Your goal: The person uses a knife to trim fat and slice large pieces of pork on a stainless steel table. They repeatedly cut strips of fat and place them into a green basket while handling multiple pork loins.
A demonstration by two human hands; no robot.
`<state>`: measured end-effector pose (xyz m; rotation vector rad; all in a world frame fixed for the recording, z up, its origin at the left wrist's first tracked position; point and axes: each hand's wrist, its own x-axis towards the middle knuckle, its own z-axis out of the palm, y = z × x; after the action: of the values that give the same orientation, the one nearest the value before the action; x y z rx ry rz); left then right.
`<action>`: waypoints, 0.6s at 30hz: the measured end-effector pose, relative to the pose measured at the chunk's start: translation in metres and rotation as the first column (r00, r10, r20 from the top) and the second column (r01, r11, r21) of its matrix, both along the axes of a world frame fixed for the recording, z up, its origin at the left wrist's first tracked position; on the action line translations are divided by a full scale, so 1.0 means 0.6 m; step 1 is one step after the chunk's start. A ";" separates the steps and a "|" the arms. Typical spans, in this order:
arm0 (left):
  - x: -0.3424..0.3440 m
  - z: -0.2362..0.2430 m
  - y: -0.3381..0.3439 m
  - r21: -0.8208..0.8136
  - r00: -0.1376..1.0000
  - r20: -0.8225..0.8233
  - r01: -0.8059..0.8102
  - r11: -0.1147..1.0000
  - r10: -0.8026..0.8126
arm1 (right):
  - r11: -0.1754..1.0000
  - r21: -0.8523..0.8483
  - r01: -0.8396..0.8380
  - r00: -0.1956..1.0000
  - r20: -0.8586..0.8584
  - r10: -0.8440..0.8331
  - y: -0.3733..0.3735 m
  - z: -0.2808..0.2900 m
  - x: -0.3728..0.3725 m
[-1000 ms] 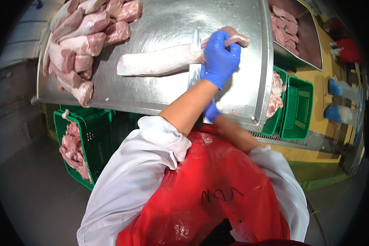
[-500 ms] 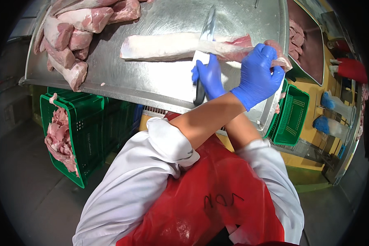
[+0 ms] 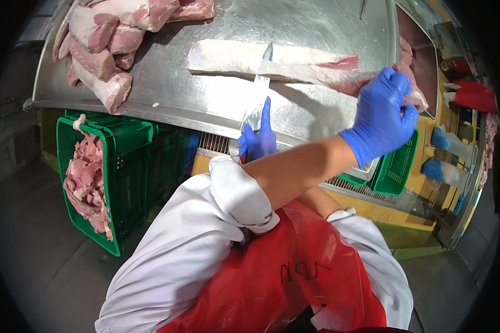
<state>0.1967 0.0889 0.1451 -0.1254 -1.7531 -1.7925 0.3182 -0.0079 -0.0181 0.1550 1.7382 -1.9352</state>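
Observation:
A long pork loin (image 3: 222,57) with a white fat side lies across the metal table. A strip of fat and meat (image 3: 330,79), partly cut free from it, stretches off to the right. My arms are crossed. At the right, my left hand (image 3: 381,115), in a blue glove, is closed on the loose end of that strip and pulls it taut. Nearer the table's front edge, my right hand (image 3: 259,140), also gloved, holds a knife (image 3: 255,102), its index finger along the blade. The blade passes under the strip, its tip showing beyond; the handle is mostly hidden.
Several meat pieces (image 3: 97,61) are piled at the table's far left. A green crate (image 3: 114,183) of trimmings stands below them. Another green crate (image 3: 397,166) is at the right, by a bin (image 3: 422,66) with meat. A person in red (image 3: 475,95) is at far right.
My right hand has drawn the knife back toward the table's near edge. My left hand has pulled the strip further right, so more of it stands away from the loin.

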 end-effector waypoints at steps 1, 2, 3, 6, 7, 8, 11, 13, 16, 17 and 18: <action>0.009 0.005 -0.001 0.018 1.000 0.000 0.008 1.000 -0.008 | 1.000 0.014 0.002 0.998 -0.060 -0.001 -0.010 -0.004 -0.006; 0.021 0.008 0.001 0.041 0.999 0.007 0.033 0.999 -0.033 | 0.999 0.034 0.019 0.993 -0.119 -0.015 -0.018 -0.006 -0.013; 0.032 0.014 0.003 0.039 0.999 -0.009 0.043 0.998 -0.043 | 0.993 0.114 0.015 0.977 -0.213 0.010 -0.021 0.013 -0.083; 0.045 0.028 0.011 0.013 0.998 -0.059 0.033 0.999 -0.033 | 0.980 0.195 0.040 0.994 -0.110 -0.019 -0.052 0.006 -0.183; 0.040 0.031 0.001 0.021 0.999 -0.052 0.000 1.000 0.001 | 0.980 0.189 0.067 0.993 -0.107 -0.047 -0.073 0.002 -0.129; 0.035 0.036 -0.014 0.031 0.998 -0.045 -0.053 0.998 0.054 | 0.972 0.236 -0.015 0.981 -0.183 0.059 -0.080 0.000 -0.058; 0.052 0.058 -0.030 0.092 0.999 -0.045 -0.013 0.996 0.018 | 0.999 0.011 0.036 0.983 -0.181 -0.033 -0.099 0.005 -0.003; 0.061 0.068 -0.038 0.111 0.998 -0.048 0.037 0.993 -0.032 | 0.996 0.080 0.034 0.991 -0.134 -0.023 -0.114 0.014 -0.096; 0.065 0.078 -0.042 0.091 0.995 -0.064 0.077 0.993 -0.071 | 0.982 0.185 0.032 0.987 -0.163 -0.001 -0.131 0.019 -0.159; 0.059 0.078 -0.061 0.097 0.996 -0.064 0.068 0.993 -0.062 | 0.979 0.201 -0.011 0.983 -0.178 0.048 -0.147 0.031 -0.090; 0.063 0.092 -0.068 0.110 0.995 -0.071 0.079 0.991 -0.072 | 0.986 0.163 -0.028 0.976 -0.208 0.062 -0.147 0.002 -0.026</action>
<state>0.2344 0.0478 0.2000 -0.2050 -1.6162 -1.9150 0.3025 -0.0958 -0.0170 -0.0372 2.0180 -1.8352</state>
